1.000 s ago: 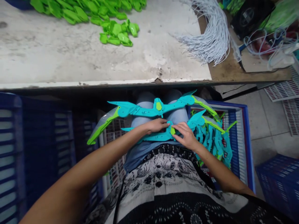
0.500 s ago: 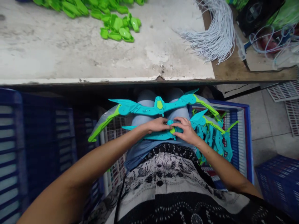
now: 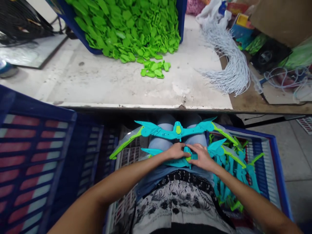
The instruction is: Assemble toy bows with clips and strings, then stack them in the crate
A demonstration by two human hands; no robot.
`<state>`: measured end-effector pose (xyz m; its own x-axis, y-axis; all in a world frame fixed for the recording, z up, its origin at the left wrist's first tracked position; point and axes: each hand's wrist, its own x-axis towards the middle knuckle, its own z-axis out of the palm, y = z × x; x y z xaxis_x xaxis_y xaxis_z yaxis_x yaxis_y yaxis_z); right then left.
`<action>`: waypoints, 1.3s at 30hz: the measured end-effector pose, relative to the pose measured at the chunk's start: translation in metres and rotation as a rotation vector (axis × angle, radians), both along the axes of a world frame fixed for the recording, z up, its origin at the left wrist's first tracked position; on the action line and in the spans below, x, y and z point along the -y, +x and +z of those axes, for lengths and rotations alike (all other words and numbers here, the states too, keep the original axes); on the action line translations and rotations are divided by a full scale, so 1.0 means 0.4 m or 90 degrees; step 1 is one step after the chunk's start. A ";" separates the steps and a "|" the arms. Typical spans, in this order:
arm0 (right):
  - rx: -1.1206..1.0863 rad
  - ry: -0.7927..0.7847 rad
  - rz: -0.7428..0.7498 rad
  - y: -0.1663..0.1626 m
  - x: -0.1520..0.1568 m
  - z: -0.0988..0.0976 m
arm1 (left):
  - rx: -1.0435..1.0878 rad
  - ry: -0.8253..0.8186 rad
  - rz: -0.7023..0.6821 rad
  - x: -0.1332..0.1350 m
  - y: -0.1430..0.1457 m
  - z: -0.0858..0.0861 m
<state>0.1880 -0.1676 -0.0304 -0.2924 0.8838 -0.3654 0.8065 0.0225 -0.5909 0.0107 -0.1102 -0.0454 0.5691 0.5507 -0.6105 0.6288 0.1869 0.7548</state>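
A teal toy bow (image 3: 156, 152) lies across my lap. My left hand (image 3: 175, 151) and my right hand (image 3: 201, 157) press together on its middle, fingers closed around a small green piece (image 3: 188, 158) there. A second teal bow (image 3: 177, 130) with green tips rests farther out on my knees, untouched. Much of the near bow's centre is hidden under my fingers.
A blue crate (image 3: 273, 146) at my right holds several more teal bows. A large blue crate (image 3: 36, 156) stands at my left. On the white table (image 3: 97, 81) ahead lie a spilled heap of green parts (image 3: 129, 29) and a bundle of white cords (image 3: 231, 65).
My head has tilted up, so more of the table and the green heap shows. Both hands have closed tighter together on the bow's middle.
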 end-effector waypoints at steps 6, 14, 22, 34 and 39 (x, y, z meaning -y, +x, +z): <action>0.056 -0.059 0.064 -0.004 -0.074 0.040 | -0.054 0.055 -0.053 -0.004 -0.009 0.011; 0.020 0.293 0.015 -0.205 -0.529 0.241 | -0.136 0.444 -0.150 0.094 -0.007 0.061; 0.059 0.335 -0.134 -0.391 -0.843 0.170 | -0.220 0.489 -0.247 0.145 0.016 0.040; -0.216 0.368 -0.174 -0.137 -0.409 0.241 | -0.083 0.389 -0.312 0.037 -0.024 0.166; -0.257 0.305 -0.377 0.001 -0.052 0.198 | -0.012 0.225 -0.208 -0.021 -0.029 0.151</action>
